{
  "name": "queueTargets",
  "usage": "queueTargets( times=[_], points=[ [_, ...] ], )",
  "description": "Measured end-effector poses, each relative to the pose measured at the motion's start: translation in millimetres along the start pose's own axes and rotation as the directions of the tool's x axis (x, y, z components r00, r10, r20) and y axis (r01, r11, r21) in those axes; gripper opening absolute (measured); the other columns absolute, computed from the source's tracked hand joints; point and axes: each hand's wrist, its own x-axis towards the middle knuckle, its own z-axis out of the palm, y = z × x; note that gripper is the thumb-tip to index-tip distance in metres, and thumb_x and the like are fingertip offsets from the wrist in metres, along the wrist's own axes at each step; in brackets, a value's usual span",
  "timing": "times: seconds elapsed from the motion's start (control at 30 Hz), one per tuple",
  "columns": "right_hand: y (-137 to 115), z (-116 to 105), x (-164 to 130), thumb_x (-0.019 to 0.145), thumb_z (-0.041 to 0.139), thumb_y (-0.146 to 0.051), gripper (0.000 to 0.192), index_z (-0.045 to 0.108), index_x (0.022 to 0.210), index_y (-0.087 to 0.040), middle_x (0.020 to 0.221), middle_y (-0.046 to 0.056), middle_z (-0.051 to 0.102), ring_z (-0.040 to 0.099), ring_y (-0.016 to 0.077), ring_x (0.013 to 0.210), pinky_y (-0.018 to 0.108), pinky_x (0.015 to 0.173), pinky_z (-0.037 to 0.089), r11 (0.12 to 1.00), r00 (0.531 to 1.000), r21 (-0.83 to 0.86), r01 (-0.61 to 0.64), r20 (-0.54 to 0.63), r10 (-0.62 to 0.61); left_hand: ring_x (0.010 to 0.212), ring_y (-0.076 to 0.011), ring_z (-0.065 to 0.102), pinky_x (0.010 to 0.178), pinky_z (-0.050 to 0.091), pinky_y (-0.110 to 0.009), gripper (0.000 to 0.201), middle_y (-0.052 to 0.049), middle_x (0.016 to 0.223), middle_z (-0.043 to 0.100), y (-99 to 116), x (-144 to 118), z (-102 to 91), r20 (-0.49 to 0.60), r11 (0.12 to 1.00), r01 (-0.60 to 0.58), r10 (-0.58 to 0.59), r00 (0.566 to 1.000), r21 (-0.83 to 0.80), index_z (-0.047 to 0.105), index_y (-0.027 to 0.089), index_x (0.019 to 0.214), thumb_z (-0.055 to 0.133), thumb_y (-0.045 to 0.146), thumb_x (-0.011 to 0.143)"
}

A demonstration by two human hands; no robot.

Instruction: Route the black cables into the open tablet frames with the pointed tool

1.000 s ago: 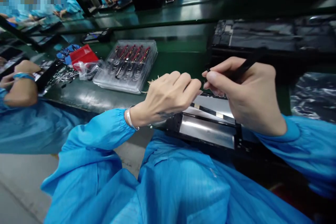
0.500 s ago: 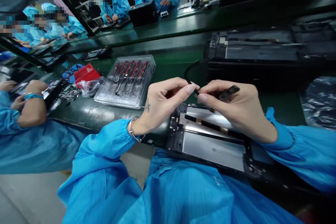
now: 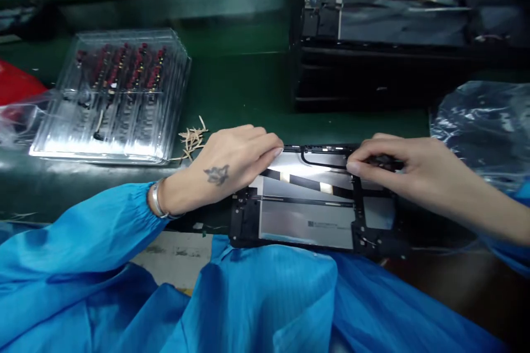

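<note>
Clock face centred on the open black rectangular device w/ silver flat panels, which lies at the near edge of the dark green worktop.

L hand at 10: fingers bent & bunched, tips by the device's far edge, thumb alongside; can't tell if it has hold of anything. Silver metal bracelet on that wrist, then a blue cloth sleeve.

R hand at 2: thumb + forefinger closed on the R end of a thin black cable, which starts approx 12 on the device, bends, then runs toward 2. Dark lumpy thing partly hidden by the same hand; can't make out what.

Inside the device, a dark flat ribbon w/ gold-coloured bands slants across, btwn the panels.

On the worktop: small heap of thin beige strips at 10, near L hand. Farther out at 10, clear plastic tray w/ rows of small red-and-black parts; past it, red item + crumpled clear film, partly cut off. At 1, stack of black flat devices. At 2, beyond R hand, crinkled clear plastic bag. At 6, blue cloth garment just below the device.
</note>
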Motion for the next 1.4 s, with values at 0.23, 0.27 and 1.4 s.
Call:
queueTargets(
  times=[0.23, 0.27, 1.4],
  points=[
    [-0.7, -5.6, 2.6, 0.087, 0.059, -0.056, 0.038, 0.075, 0.081, -0.022, 0.083, 0.005, 0.072, 0.065, 0.0216, 0.073, 0.035, 0.066, 0.041, 0.986, 0.99, -0.084, -0.142, 0.011, 0.143, 0.126, -0.025, 0.06, 0.104, 0.053, -0.04, 0.028, -0.015, 0.139, 0.062, 2.2, 11.6, 15.4, 0.06, 0.98, -0.165, 0.172, 0.983, -0.11, 0.06, 0.011, 0.127, 0.044, 0.028, 0.111],
    [-0.6, -6.1, 3.9, 0.086, 0.058, -0.056, 0.039, 0.074, 0.081, -0.022, 0.082, 0.005, 0.072, 0.066, 0.0227, 0.073, 0.035, 0.066, 0.041, 0.983, 0.987, -0.096, -0.159, 0.022, 0.161, 0.13, -0.0257, 0.059, 0.107, 0.053, -0.041, 0.029, -0.016, 0.143, 0.059, 3.1, 12.5, 16.0, 0.082, 0.978, -0.169, 0.18, 0.98, -0.125, 0.058, 0.011, 0.129, 0.044, 0.028, 0.111],
    [-3.4, -10.8, 16.5, 0.082, 0.052, -0.068, 0.051, 0.069, 0.078, -0.02, 0.07, 0.005, 0.069, 0.061, 0.0221, 0.061, 0.036, 0.062, 0.039, 0.963, 0.965, -0.177, -0.204, 0.127, 0.227, 0.139, -0.0323, 0.056, 0.111, 0.053, -0.047, 0.03, -0.019, 0.158, 0.049, 6.3, 21.3, 22.8, 0.276, 0.926, -0.347, 0.298, 0.914, 0.15, 0.056, 0.005, 0.129, 0.037, 0.014, 0.108]
  ],
)
